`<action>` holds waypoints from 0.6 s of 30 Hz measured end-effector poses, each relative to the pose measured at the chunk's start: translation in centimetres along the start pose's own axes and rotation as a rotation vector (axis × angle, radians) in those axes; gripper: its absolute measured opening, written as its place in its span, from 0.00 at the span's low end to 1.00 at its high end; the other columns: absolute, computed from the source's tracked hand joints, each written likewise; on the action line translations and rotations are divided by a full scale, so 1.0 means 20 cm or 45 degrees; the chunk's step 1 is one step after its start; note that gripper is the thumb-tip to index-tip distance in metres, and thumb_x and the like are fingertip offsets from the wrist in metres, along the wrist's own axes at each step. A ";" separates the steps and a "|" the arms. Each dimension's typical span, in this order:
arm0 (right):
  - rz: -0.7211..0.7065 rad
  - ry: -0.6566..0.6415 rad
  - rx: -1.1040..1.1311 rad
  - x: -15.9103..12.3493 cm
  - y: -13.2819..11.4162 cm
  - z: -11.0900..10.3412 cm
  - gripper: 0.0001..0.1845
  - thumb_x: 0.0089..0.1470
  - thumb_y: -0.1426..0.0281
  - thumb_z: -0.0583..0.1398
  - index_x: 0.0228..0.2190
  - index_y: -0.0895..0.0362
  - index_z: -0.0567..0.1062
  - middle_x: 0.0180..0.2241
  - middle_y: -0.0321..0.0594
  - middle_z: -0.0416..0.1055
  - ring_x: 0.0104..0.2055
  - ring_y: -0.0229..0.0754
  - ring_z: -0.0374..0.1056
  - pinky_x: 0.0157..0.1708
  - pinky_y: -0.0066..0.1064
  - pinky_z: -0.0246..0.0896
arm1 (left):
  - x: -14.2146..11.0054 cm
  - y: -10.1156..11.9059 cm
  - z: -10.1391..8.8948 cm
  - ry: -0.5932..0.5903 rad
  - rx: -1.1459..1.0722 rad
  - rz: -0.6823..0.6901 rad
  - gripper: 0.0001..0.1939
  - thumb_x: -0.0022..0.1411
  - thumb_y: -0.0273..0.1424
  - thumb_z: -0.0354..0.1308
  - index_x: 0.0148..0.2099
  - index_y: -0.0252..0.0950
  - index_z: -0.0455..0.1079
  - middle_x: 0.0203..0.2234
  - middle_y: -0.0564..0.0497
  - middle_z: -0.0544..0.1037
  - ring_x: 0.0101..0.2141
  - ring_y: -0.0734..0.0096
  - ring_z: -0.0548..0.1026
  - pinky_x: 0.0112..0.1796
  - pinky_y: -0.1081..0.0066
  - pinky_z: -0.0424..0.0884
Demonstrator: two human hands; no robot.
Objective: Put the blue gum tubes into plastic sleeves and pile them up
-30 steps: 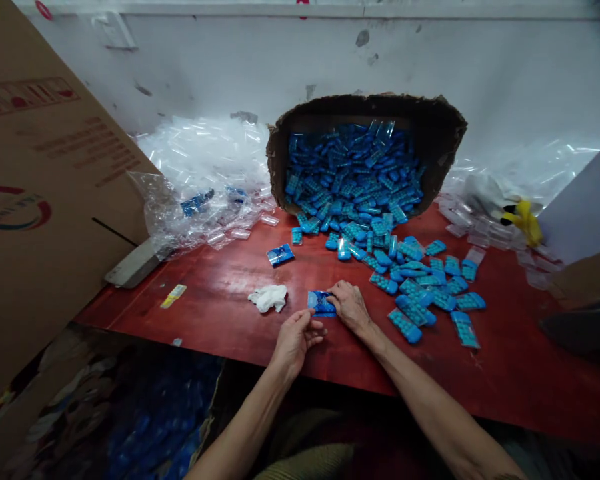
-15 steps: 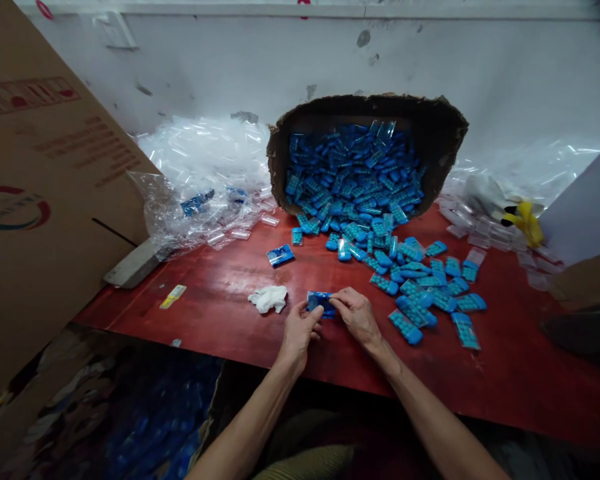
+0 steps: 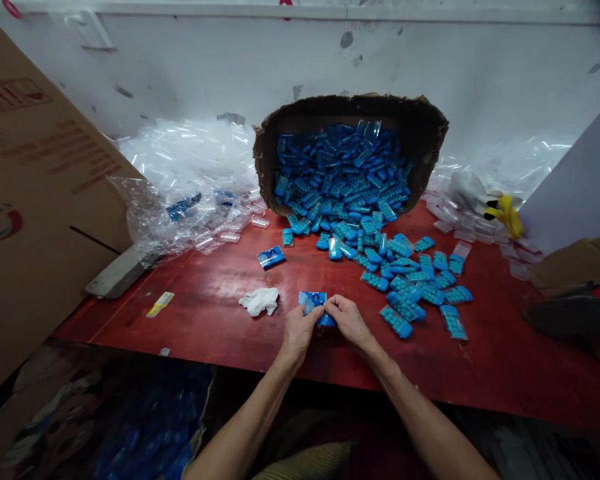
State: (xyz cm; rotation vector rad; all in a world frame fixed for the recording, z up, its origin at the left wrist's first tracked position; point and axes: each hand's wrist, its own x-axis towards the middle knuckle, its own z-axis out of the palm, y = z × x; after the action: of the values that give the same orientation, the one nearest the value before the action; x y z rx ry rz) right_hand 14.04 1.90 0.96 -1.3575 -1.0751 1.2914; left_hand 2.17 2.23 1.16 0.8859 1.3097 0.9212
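Between both hands, close to the table's front edge, is a small flat blue printed packet (image 3: pixel 312 297). My left hand (image 3: pixel 299 328) grips its lower left part with the thumb on top. My right hand (image 3: pixel 350 321) pinches its right edge, thumb and finger together. A similar blue printed packet (image 3: pixel 271 257) lies flat farther back on the red table. To the left of my hands is a crumpled white cloth (image 3: pixel 259 301). Several clear blue-capped cases with blue beads (image 3: pixel 405 306) lie loose to the right.
An open carton (image 3: pixel 433 157) on its side spills many blue cases. Clear plastic pieces lie heaped in a bag (image 3: pixel 190 153) at left and in another pile (image 3: pixel 473 213) at right. A tall cardboard box (image 3: pixel 45 200) stands left. A yellow-white strip (image 3: pixel 161 304) lies on the table (image 3: pixel 210 333).
The view has shifted slightly right. The packet has been turned so more of its printed face shows, and my fingers have drawn closer together along its lower right part.
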 end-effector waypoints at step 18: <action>-0.127 0.276 -0.359 -0.06 0.00 -0.05 0.13 0.49 0.65 0.50 0.17 0.56 0.58 0.16 0.29 0.55 0.20 0.32 0.51 0.20 0.25 0.44 | 0.01 0.03 0.13 -0.201 -0.070 0.008 0.16 0.41 0.40 0.59 0.27 0.33 0.64 0.13 0.57 0.67 0.12 0.78 0.64 0.15 0.76 0.60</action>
State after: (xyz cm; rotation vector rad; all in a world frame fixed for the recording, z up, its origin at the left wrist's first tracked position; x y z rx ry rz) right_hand 14.88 0.73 1.18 -1.5907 -1.1871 0.9199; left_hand 4.69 2.62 1.81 0.9018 1.1420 0.8704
